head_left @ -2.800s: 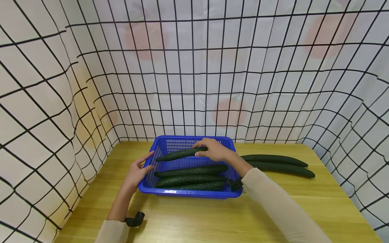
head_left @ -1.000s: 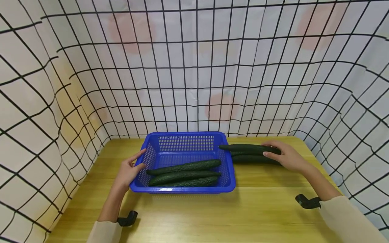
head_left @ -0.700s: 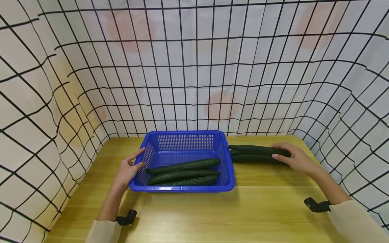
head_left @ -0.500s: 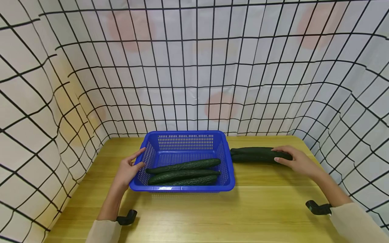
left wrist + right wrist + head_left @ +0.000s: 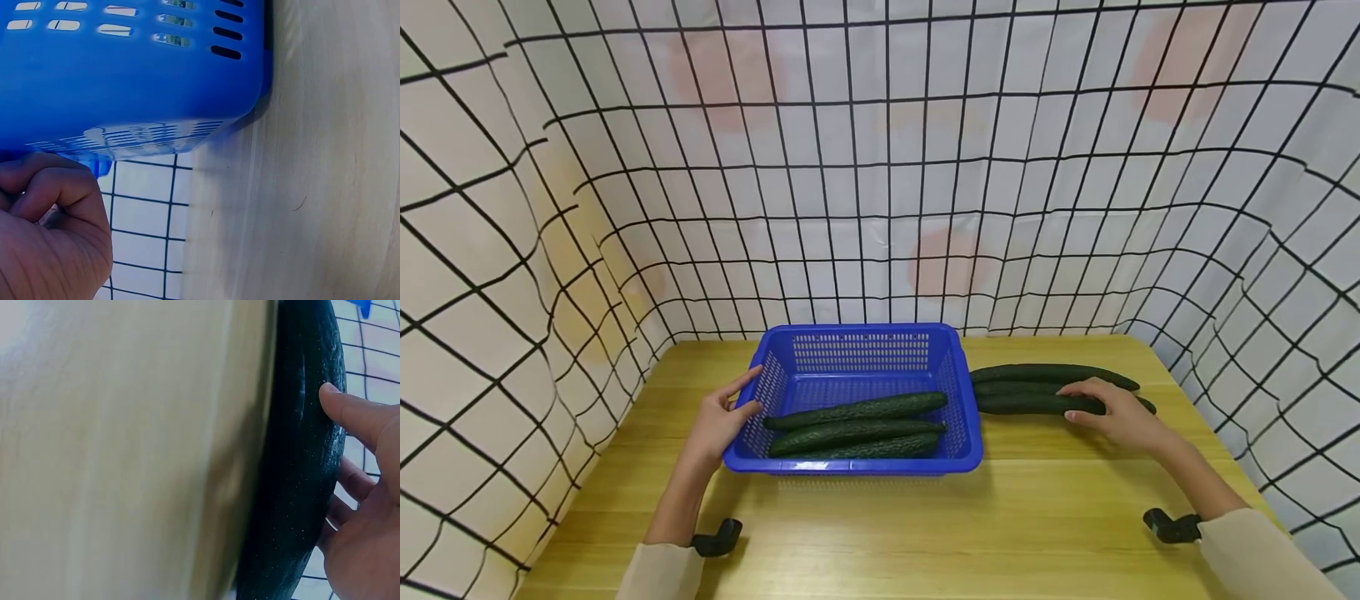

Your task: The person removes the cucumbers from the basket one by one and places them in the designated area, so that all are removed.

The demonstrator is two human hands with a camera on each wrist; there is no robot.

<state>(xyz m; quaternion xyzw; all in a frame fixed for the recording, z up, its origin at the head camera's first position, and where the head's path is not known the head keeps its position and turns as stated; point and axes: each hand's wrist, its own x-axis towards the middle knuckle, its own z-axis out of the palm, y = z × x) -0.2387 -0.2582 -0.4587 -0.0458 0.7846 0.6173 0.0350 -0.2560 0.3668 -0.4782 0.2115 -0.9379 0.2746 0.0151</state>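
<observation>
A blue plastic basket [image 5: 857,467] with slotted walls stands on the table. Inside, toward its front, lie three dark green cucumbers [image 5: 872,408]. My left hand [image 5: 715,425] grips the basket's left rim, thumb and fingers bent at the edge; in the left wrist view, the curled fingers [image 5: 69,187] are up against the rim. To the right of the basket, three more cucumbers lie side by side. My right hand [image 5: 1116,417] is on the front cucumber [image 5: 1022,404]. In the right wrist view, its thumb lies on one side of this cucumber [image 5: 294,462] and the other fingers reach behind it.
The back cucumber [image 5: 1052,372] of the right group lies along the rear of the wooden table [image 5: 925,533]. White walls with a black grid [image 5: 887,192] enclose the back and both sides. Each wrist carries a small black device [image 5: 718,537].
My right hand brought a cucumber from above the basket to the table on the right, laid it by the others, let go and moved to the front cucumber. The left hand stayed on the rim.
</observation>
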